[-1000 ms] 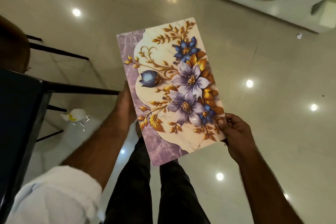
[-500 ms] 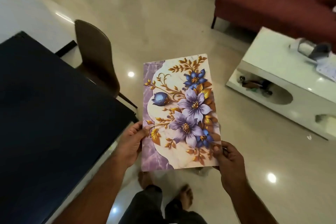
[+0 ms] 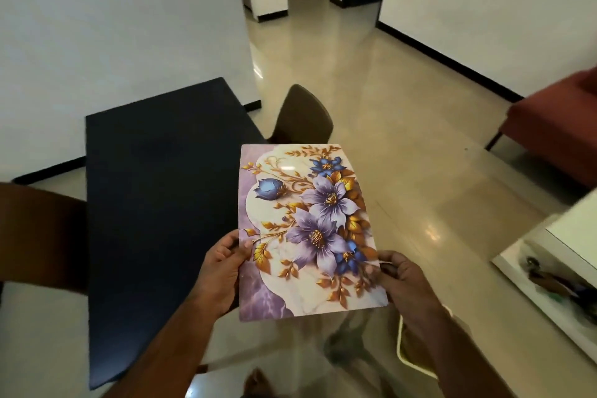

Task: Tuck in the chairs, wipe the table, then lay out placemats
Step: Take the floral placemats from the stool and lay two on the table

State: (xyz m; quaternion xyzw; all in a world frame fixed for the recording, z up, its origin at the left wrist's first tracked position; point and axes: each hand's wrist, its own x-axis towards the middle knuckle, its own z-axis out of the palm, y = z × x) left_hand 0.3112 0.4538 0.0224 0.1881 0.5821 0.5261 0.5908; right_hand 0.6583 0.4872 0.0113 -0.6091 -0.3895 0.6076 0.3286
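I hold a floral placemat [image 3: 307,229], purple and cream with gold leaves, flat in front of me, off the right edge of the dark table [image 3: 155,203]. My left hand [image 3: 223,271] grips its left edge, thumb on top. My right hand [image 3: 400,278] pinches its lower right edge. A brown chair [image 3: 303,116] stands at the table's far right side, its back close to the table edge. Another brown chair back [image 3: 38,236] shows at the table's left side.
A red sofa [image 3: 555,129] stands at the right. A white coffee table [image 3: 555,255] with items on its lower shelf is at the near right. A glossy beige floor leads to a hallway [image 3: 326,26] ahead. White walls flank the table.
The view has lifted from the floor to the room ahead. The table now shows whole. Both hands still hold the placemat, now level and closer to the table.
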